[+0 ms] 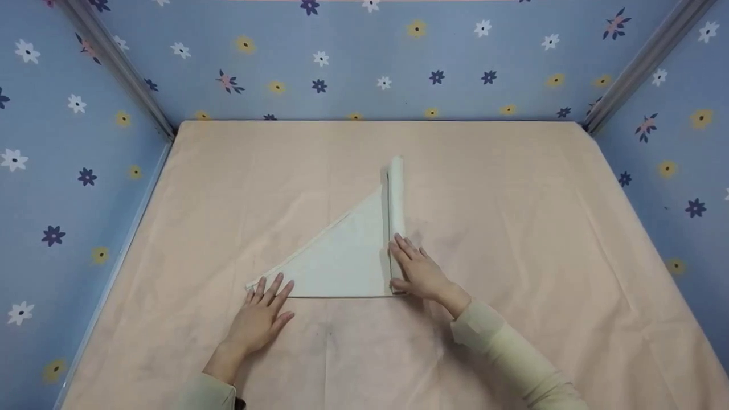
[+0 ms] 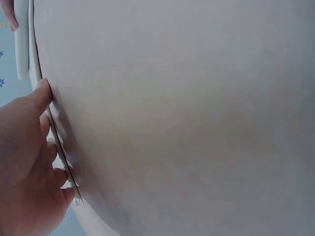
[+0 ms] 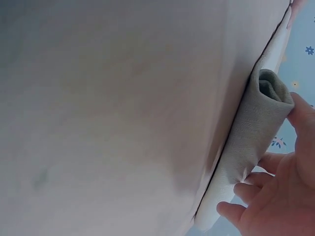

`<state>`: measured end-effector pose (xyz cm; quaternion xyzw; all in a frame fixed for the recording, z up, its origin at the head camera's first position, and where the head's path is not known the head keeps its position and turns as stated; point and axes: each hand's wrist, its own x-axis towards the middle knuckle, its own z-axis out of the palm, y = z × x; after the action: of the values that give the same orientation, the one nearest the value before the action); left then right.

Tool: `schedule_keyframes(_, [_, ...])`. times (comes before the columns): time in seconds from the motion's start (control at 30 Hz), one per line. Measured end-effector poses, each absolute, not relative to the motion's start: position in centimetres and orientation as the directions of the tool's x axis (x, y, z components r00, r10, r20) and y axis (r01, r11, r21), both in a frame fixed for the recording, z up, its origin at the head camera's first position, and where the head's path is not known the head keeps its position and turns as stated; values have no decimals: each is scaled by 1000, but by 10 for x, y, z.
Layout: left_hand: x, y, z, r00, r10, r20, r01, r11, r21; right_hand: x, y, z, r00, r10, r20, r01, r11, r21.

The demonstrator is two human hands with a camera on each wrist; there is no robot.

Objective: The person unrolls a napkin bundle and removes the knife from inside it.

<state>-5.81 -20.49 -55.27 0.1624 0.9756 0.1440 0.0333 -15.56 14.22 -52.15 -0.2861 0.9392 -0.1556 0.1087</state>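
Note:
A pale green cloth point(image 1: 342, 256), triangular in outline, lies flat on the table in the head view. Its right side is rolled into a narrow upright-running tube point(image 1: 397, 193). On the cloth's near left corner rests my left hand point(image 1: 254, 324), fingers spread and fairly straight; in the left wrist view its fingertips point(image 2: 43, 84) touch the cloth's edge. My right hand point(image 1: 422, 274) lies on the near end of the roll, fingers extended along it. The right wrist view shows the roll's open coiled end point(image 3: 270, 88) beside the thumb, with the fingers against the roll's side.
A peach-coloured cover point(image 1: 512, 228) with shallow wrinkles spreads over the table beneath the cloth. Blue flower-patterned panels point(image 1: 353, 57) rise at the back and both sides, with grey posts point(image 1: 122, 62) at the back corners.

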Motion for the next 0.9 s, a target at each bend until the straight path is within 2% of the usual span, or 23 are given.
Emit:
schedule_keyframes(0.27, [-58, -204, -552, -943, 332, -1, 317, 903, 290, -153, 151, -522, -803, -595, -30, -528, 735, -425])
schedule_keyframes(0.5, [-58, -204, -553, -944, 329, -8, 313, 904, 290, -154, 157, -520, -818, -568, -87, -491, 770, -408])
schedule_keyframes(0.9, [-59, -205, -554, -944, 331, -12, 313, 905, 288, -155, 169, -522, -831, -547, -102, -445, 763, -468])
